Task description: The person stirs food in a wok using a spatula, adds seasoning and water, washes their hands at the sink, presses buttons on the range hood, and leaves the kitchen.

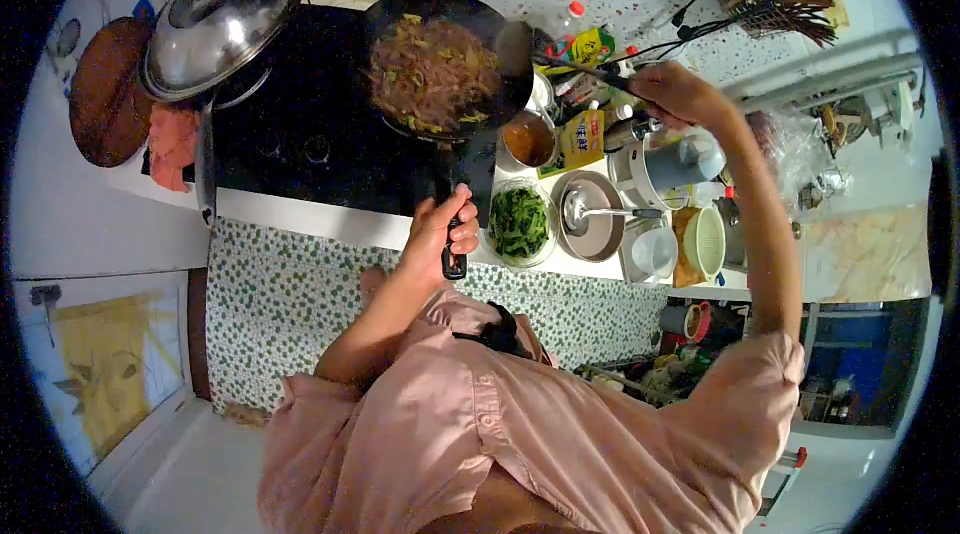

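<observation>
My left hand (440,232) is wrapped round the black handle of a wok (395,12) on the dark cooktop. Sliced meat (430,74) mixed with yellowish-green pieces fills the middle of the pan. In my right hand (675,96) is the long dark handle of a spatula (588,68), its wide blade over the wok's right rim. Beside the wok stands a bowl of reddish-brown sauce (528,139). Chopped greens (520,222) lie in a clear bowl to the right of my left hand. A ladle (580,209) rests in a pale pot (598,252) next to it.
A large steel lid (225,24) leans at the left of the cooktop (300,114), near a pink cloth (172,146). Seasoning bottles and a yellow pouch (577,146) crowd the counter below my right forearm. A green bowl (706,242) stands farther right. Utensils hang in a wall rack (775,9).
</observation>
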A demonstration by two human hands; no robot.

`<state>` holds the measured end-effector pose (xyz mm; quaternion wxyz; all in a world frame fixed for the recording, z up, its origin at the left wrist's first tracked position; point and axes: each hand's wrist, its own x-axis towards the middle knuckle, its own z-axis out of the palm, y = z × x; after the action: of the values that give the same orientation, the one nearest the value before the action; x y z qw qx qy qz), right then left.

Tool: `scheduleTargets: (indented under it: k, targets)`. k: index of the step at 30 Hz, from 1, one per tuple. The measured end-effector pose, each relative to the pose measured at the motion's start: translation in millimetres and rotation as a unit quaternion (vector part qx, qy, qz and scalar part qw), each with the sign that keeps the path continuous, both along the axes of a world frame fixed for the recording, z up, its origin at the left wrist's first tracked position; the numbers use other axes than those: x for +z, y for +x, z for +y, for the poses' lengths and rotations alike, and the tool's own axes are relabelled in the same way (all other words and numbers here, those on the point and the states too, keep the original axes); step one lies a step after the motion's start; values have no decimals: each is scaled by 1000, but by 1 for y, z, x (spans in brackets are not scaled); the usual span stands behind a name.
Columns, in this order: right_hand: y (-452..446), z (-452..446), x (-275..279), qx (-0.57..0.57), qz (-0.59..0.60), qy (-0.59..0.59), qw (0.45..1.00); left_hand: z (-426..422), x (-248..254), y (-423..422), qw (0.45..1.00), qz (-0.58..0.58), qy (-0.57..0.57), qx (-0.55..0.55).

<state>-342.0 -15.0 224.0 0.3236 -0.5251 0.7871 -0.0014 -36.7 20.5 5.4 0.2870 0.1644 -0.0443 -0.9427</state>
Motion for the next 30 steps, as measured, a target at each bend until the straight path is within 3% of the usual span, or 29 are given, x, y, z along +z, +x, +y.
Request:
scheduleTargets:
  k: [1,3,7,8,12,14,15,17,18,20,27,30]
  targets:
    - [-14,-10,-25,-7,-70,1,997,-2,2,3,1000,4,-8,-3]
    - [18,-10,-18,-24,-81,-30,996,-6,4,10,999,-24,-2,-22]
    - [11,-25,19,212,34,-61,975,-7,7,14,999,-20,19,-27]
    - [29,-27,30,67,2,-37,997,-6,3,13,999,-13,17,-34]
    - [22,-77,-5,152,141,-56,977,-6,3,11,999,-20,8,-30]
    - [40,-89,-10,338,92,-157,923,-8,5,13,999,-26,11,-38]
    - [52,-89,-6,339,90,-157,923,-7,6,12,998,-30,21,-44]
    - [78,-70,15,469,241,-202,825,-7,9,14,999,-28,23,-35]
    - [85,-58,27,464,240,-199,829,-7,7,13,999,-20,19,-35]
    - [101,-35,51,509,342,-196,765,-7,8,13,999,-5,20,-34]
    - [103,50,88,449,430,-160,767,-6,3,11,999,-3,14,-29]
    - [108,74,87,424,399,-126,803,-4,9,9,1000,-16,4,-18]
